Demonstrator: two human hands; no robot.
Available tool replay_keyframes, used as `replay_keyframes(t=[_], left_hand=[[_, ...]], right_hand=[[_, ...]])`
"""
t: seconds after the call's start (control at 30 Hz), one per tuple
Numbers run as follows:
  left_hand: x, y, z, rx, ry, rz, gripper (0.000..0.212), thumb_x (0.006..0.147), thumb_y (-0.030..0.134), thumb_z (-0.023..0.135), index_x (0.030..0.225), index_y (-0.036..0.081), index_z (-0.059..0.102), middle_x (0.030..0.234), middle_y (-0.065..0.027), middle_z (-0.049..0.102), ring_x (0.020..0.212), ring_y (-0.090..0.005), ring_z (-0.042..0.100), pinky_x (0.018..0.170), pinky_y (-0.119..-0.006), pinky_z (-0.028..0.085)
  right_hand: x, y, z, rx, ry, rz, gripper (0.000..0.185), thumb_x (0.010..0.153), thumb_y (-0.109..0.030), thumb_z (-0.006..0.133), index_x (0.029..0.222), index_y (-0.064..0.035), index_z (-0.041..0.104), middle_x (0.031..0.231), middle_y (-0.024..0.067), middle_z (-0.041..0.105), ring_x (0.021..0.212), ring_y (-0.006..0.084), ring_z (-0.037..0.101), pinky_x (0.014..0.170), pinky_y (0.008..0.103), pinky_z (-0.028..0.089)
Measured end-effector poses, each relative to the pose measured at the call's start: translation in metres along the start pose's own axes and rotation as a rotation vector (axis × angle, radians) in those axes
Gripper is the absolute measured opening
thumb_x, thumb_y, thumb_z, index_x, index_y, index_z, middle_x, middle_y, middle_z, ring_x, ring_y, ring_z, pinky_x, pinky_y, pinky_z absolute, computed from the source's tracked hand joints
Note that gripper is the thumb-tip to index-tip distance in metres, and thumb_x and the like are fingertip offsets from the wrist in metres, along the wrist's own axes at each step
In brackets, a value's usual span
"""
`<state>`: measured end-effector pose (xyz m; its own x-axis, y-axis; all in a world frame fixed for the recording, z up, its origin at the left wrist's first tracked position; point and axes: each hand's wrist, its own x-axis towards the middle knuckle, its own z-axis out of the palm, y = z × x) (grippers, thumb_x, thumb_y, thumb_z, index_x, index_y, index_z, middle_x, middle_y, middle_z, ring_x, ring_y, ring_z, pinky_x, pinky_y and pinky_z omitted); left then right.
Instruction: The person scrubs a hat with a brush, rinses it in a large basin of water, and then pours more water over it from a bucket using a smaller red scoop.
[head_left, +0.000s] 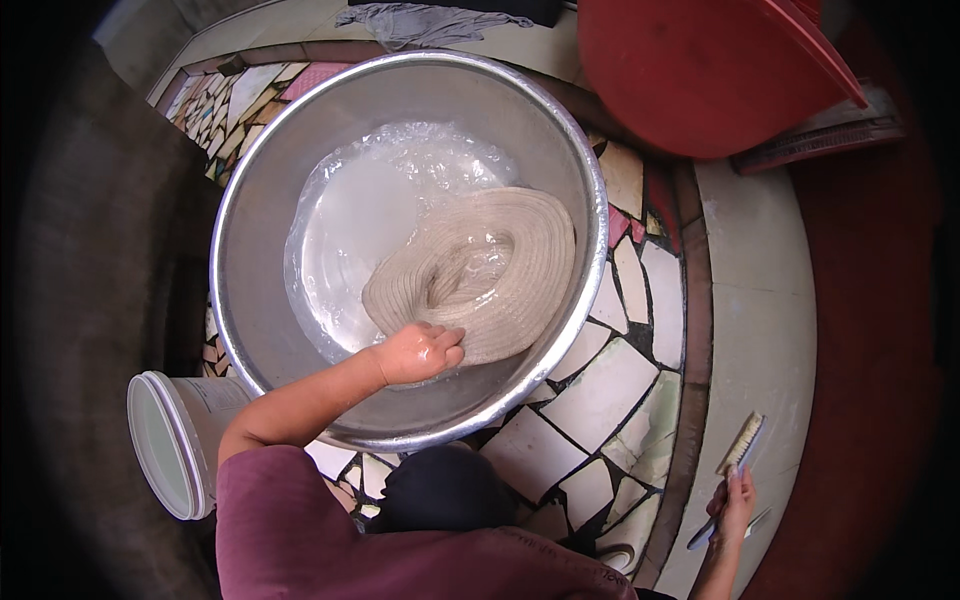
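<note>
A wide metal basin (259, 187) holds water. A wet beige ribbed-looking hat with a broad brim (525, 300) lies in it, with water pooled in its hollow. My left hand (421, 354) has its fingers curled on the near edge of the brim, gripping it. Off to the right, above the pale ledge, my right hand (733, 499) is closed around the handle of a scrubbing brush (744, 444); its light bristles show at the upper end. Another thin light object shows partly behind that hand.
A white plastic bucket (169, 442) lies tilted left of the basin. Behind at right is a large red plastic container (690, 75). A grey cloth (420, 26) rests on the far ledge. Irregular stone tiles (600, 386) cover the floor, bordered by a raised pale ledge (757, 330).
</note>
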<state>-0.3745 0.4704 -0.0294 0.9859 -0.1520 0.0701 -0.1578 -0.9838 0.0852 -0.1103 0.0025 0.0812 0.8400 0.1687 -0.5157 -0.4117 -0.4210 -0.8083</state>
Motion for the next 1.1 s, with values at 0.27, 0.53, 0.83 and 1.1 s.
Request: replay_keyframes(t=[0.27, 0.53, 0.83, 1.1], left_hand=[[-0.061, -0.031, 0.047, -0.731, -0.677, -0.464, 0.023, 0.086, 0.023, 0.058, 0.099, 0.005, 0.064, 0.099, -0.0124, 0.067, 0.084, -0.0302, 0.064, 0.073, -0.038, 0.051], [0.031, -0.024, 0.119, -0.206, -0.150, -0.753, 0.064, 0.090, 0.062, 0.038, 0.146, 0.032, 0.029, 0.153, -0.0139, 0.019, 0.141, -0.0412, 0.014, 0.111, -0.059, 0.008], [-0.004, -0.130, 0.161, 0.095, -0.231, -0.883, 0.076, 0.081, 0.075, 0.039, 0.143, 0.032, 0.036, 0.155, -0.0115, 0.018, 0.142, -0.0410, 0.005, 0.112, -0.059, 0.000], [0.013, -0.056, 0.166, 0.035, -0.097, -0.949, 0.068, 0.086, 0.060, 0.048, 0.142, 0.025, 0.039, 0.147, -0.0267, 0.025, 0.135, -0.0443, 0.023, 0.110, -0.053, 0.017]], right_hand=[[0.010, 0.014, -0.003, -0.073, 0.007, 0.026, 0.021, 0.095, -0.030, 0.055, 0.096, -0.0094, 0.056, 0.051, -0.0081, 0.032, 0.038, 0.0031, 0.026, 0.035, 0.0219, 0.020], [0.017, 0.022, 0.006, -0.047, -0.031, 0.068, 0.022, 0.094, -0.030, 0.058, 0.099, -0.0092, 0.058, 0.053, -0.0091, 0.032, 0.039, 0.0022, 0.026, 0.035, 0.0218, 0.019], [0.019, 0.031, 0.001, -0.093, -0.019, 0.069, 0.022, 0.093, -0.027, 0.059, 0.104, -0.0086, 0.058, 0.053, -0.0094, 0.032, 0.039, 0.0018, 0.025, 0.036, 0.0214, 0.017], [0.029, 0.037, -0.003, -0.132, 0.012, 0.192, 0.026, 0.093, -0.027, 0.059, 0.110, -0.0085, 0.057, 0.053, -0.0088, 0.033, 0.039, 0.0027, 0.027, 0.036, 0.0219, 0.020]])
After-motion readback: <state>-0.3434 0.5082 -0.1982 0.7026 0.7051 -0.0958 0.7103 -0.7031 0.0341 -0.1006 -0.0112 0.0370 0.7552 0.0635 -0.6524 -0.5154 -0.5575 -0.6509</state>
